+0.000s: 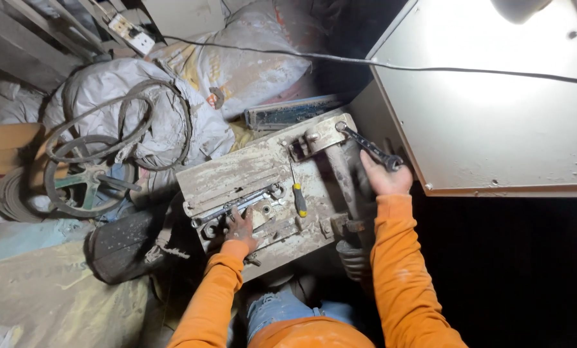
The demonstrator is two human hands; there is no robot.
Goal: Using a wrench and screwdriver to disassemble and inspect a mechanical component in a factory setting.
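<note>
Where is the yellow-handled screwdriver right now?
In the head view, the screwdriver lies on the metal plate, between the left hand and right hand.

A bulging grey-white woven sack (250,58) with faded yellow and red print lies at the top centre; a second dusty grey sack (166,122), wrinkled, rests left of it under loops of dark belt (117,125); no signs or screens show.

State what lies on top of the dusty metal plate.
On the metal plate: a yellow-handled screwdriver, long spanners under the left hand. Whatever lies beneath that hand is hidden.
</note>
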